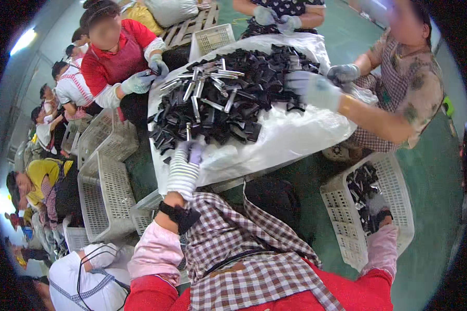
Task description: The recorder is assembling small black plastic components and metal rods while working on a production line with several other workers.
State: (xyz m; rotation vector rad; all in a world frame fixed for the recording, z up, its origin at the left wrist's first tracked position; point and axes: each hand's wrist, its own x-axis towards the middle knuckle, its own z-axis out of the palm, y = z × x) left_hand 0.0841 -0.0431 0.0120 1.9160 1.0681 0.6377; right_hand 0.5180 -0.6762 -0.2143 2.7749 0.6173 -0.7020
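Observation:
My left hand (184, 161), in a striped glove, reaches the near edge of a pile of black plastic parts (233, 122) on the table. Its fingers are closed on a slim silver metal tube (188, 129) that sticks up past the fingertips. More silver tubes (198, 90) lie loose on top of the pile. Low on the right, my right hand (377, 203), in a grey glove, is down inside a white plastic basket (342, 236) among black parts (362, 181). Its fingers blend into those parts, so their pose is hidden.
White plastic sheeting (290, 137) covers the table. Co-workers in gloves sit at its left, far and right sides; one blurred gloved hand (316, 90) reaches over the pile. Empty-looking white baskets (101, 194) stand at left, another basket (213, 39) behind the table.

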